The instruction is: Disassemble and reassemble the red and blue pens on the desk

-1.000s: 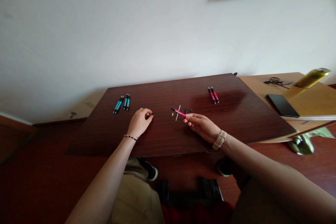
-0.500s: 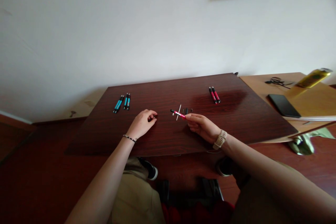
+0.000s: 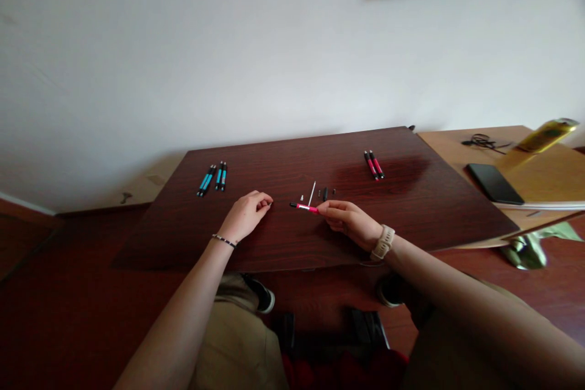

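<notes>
My right hand (image 3: 350, 223) pinches a pink pen barrel (image 3: 302, 207) just above the dark wooden table (image 3: 411, 207), its black tip pointing left. My left hand (image 3: 247, 214), a few centimetres to the left, is closed in a pinch on a tiny dark piece that I cannot make out. Behind the barrel lie loose pen parts: a thin white refill (image 3: 312, 193), a small black cap (image 3: 325, 193) and a few tiny bits.
Several blue pens (image 3: 212, 178) lie at the table's back left and two pink pens (image 3: 373, 165) at the back right. A lighter table on the right holds a black phone (image 3: 495, 183), a cable (image 3: 479, 142) and a yellow bottle (image 3: 543, 136).
My right hand has lowered the pink barrel and shifted it left, toward my left hand. My left hand has crept slightly right and forward.
</notes>
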The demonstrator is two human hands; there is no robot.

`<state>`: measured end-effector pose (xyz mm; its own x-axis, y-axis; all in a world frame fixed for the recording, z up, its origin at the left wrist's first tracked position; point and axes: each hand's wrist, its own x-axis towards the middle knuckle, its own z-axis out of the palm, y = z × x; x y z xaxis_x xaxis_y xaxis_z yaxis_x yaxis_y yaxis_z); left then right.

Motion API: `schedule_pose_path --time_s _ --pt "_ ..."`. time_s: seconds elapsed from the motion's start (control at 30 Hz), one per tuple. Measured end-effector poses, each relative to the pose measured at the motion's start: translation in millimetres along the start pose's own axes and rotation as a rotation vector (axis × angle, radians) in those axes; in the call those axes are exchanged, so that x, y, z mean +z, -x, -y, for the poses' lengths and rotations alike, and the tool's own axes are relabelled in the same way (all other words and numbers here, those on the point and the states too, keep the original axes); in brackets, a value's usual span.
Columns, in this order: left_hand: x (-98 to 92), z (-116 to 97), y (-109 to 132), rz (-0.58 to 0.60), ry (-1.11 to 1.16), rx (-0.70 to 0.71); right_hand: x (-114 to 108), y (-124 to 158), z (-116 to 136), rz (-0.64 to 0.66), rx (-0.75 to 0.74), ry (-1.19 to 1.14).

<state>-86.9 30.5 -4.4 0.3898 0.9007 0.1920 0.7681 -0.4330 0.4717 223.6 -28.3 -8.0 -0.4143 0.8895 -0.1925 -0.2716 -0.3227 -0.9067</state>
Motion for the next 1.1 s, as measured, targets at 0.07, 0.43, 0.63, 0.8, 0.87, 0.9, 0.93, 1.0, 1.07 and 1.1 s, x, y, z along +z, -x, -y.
schedule_pose_path --time_s 0.07,0.43,0.63,0.8,0.87,0.9,0.93,1.0,1.07,1.1 --pt "2.0 3 -5 -0.025 -0.010 0.004 0 0 0 0.005 0.003 0.051" --pt "7.1 11 -18 -0.069 -0.024 0.021 2 2 3 0.004 0.008 0.164" --pt "-2.1 -24 -4 -0.103 0.032 0.142 1 1 2 -0.004 -0.001 0.230" --pt "-7.2 -71 17 0.061 0.094 0.329 -1 -4 -2 -0.039 -0.021 0.266" --pt "-8.3 -82 22 0.089 0.098 0.356 -1 -5 -3 -0.044 -0.029 0.265" --pt "-9.0 -85 23 0.104 0.108 0.360 -2 -6 -4 -0.043 -0.032 0.260" --pt "-9.8 -86 24 0.119 0.119 0.360 -2 -6 -4 -0.041 -0.035 0.252" --pt "-11.2 -86 25 0.161 0.144 0.363 -3 -6 -5 -0.034 -0.036 0.236" --pt "-11.5 -85 25 0.214 0.161 0.369 -3 -6 -4 -0.030 -0.034 0.234" --pt "-11.1 -85 25 0.242 0.169 0.374 -3 -6 -4 -0.028 -0.034 0.238"
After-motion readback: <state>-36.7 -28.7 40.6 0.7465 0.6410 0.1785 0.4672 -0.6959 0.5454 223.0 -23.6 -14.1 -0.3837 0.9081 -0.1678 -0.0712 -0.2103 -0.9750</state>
